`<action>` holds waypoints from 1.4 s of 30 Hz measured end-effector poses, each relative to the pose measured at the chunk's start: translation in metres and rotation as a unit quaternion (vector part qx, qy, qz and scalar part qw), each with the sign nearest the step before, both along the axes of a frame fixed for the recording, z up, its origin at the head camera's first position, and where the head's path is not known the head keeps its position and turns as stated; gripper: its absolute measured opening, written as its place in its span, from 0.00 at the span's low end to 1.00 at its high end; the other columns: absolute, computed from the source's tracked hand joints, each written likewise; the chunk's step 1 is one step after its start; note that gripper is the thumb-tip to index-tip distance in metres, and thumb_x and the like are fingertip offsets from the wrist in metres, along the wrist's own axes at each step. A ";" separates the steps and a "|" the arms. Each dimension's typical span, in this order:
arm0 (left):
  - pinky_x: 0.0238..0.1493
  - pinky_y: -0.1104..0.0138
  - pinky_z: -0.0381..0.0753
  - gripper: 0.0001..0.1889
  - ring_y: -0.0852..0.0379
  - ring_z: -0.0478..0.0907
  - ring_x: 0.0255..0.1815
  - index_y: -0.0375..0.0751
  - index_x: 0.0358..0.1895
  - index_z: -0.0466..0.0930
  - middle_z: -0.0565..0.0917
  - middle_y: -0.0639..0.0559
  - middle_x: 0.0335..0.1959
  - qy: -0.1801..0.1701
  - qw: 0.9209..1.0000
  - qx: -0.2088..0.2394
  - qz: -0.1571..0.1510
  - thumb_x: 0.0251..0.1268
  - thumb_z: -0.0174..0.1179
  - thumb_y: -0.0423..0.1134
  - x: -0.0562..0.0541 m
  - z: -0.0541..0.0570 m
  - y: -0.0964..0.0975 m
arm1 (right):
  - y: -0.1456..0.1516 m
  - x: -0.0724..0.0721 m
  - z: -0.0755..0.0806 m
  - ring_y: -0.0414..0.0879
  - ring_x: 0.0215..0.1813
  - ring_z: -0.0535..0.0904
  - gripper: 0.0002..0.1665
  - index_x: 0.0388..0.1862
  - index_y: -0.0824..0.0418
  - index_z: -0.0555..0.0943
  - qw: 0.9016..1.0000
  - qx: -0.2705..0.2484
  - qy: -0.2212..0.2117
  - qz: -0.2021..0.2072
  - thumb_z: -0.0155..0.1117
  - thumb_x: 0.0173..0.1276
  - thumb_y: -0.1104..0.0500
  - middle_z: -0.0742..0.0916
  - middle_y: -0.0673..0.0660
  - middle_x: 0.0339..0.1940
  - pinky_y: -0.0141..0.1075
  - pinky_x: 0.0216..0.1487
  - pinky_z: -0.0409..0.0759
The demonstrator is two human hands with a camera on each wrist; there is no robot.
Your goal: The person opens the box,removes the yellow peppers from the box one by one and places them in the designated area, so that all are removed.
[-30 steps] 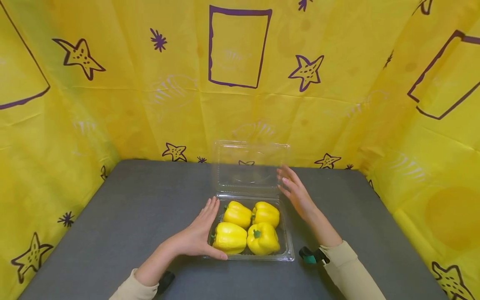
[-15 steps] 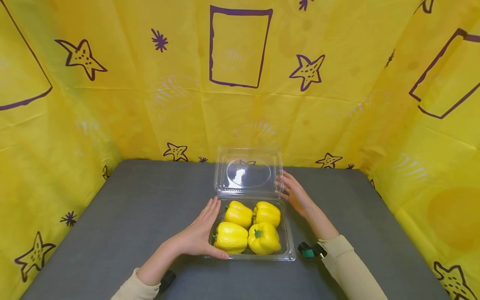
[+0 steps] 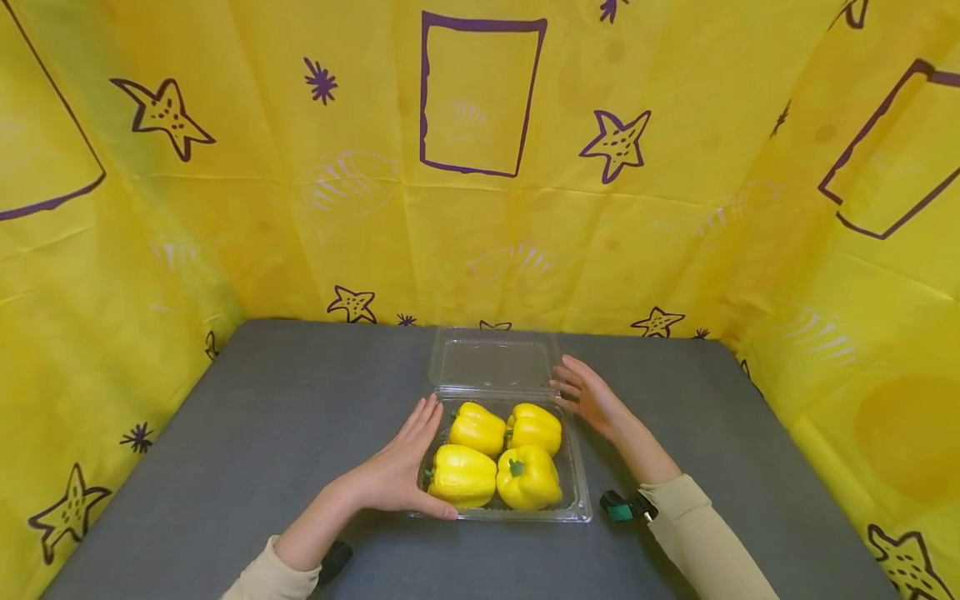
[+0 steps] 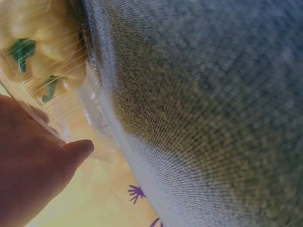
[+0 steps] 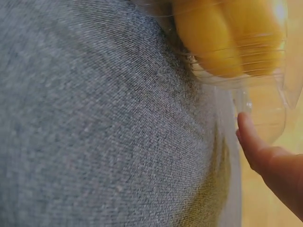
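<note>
In the head view, a clear plastic clamshell container (image 3: 517,515) sits on the table with several yellow bell peppers (image 3: 462,477) in its base. Its hinged lid (image 3: 495,364) leans far back toward the rear wall. My left hand (image 3: 393,475) lies along the container's left side, fingers straight, thumb at the near rim. Just right of the lid's hinge, my right hand (image 3: 600,408) is raised with relaxed fingers; whether it touches the lid I cannot tell. The left wrist view shows green stems on the peppers (image 4: 45,35) through the plastic wall.
A dark grey cloth-covered table (image 3: 300,400) extends to both sides of the container. Yellow fabric (image 3: 262,167) with purple starfish drawings encloses the back and sides. A black band with a green patch (image 3: 621,507) is at the right wrist.
The lid has swung backward and lower, away from the base. My right hand has come down slightly beside it. The left hand stays in place against the container.
</note>
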State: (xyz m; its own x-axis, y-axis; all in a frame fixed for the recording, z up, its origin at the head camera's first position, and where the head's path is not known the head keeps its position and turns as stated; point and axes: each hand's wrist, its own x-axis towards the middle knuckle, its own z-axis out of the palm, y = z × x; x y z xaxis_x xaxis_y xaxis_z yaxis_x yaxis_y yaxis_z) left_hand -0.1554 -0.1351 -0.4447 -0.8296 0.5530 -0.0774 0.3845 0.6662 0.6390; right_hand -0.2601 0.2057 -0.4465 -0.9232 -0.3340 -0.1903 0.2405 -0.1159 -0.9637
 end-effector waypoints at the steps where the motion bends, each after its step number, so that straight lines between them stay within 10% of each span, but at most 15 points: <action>1: 0.70 0.41 0.46 0.74 0.52 0.21 0.77 0.42 0.78 0.30 0.25 0.51 0.78 0.000 1.000 0.001 0.000 0.37 0.73 0.69 0.000 0.000 0.000 | 0.001 0.000 -0.001 0.66 0.76 0.49 0.45 0.79 0.64 0.34 1.000 -0.001 -0.001 0.000 0.43 0.78 0.47 0.50 0.71 0.78 0.55 0.71 0.55; 15: 0.69 0.39 0.49 0.72 0.49 0.21 0.77 0.37 0.78 0.34 0.26 0.47 0.79 0.005 1.000 0.011 -0.009 0.39 0.72 0.69 -0.001 -0.001 -0.002 | 0.001 0.028 0.030 0.61 0.74 0.54 0.35 0.75 0.68 0.55 0.993 0.048 0.068 -0.079 0.52 0.77 0.55 0.59 0.65 0.75 0.53 0.70 0.59; 21: 0.68 0.38 0.50 0.72 0.48 0.21 0.77 0.38 0.78 0.34 0.26 0.48 0.79 0.006 1.000 0.012 -0.009 0.39 0.72 0.70 -0.002 -0.001 -0.002 | -0.004 0.052 0.042 0.63 0.70 0.62 0.34 0.73 0.68 0.59 0.980 0.109 0.163 -0.032 0.56 0.74 0.59 0.65 0.66 0.73 0.45 0.63 0.72; 31: 0.67 0.37 0.51 0.71 0.49 0.20 0.77 0.39 0.79 0.34 0.24 0.50 0.78 -0.003 1.000 0.012 -0.007 0.39 0.72 0.69 -0.001 -0.002 -0.002 | -0.009 0.088 0.041 0.56 0.62 0.71 0.41 0.71 0.52 0.67 0.894 0.283 0.328 0.114 0.74 0.60 0.51 0.72 0.51 0.67 0.53 0.52 0.78; 42: 0.67 0.37 0.52 0.71 0.49 0.20 0.77 0.39 0.79 0.36 0.24 0.51 0.78 -0.002 1.000 0.012 -0.007 0.39 0.72 0.69 -0.001 -0.002 -0.002 | -0.014 0.106 0.034 0.46 0.61 0.71 0.46 0.66 0.53 0.72 0.823 0.352 0.416 0.159 0.78 0.51 0.40 0.74 0.46 0.64 0.46 0.56 0.76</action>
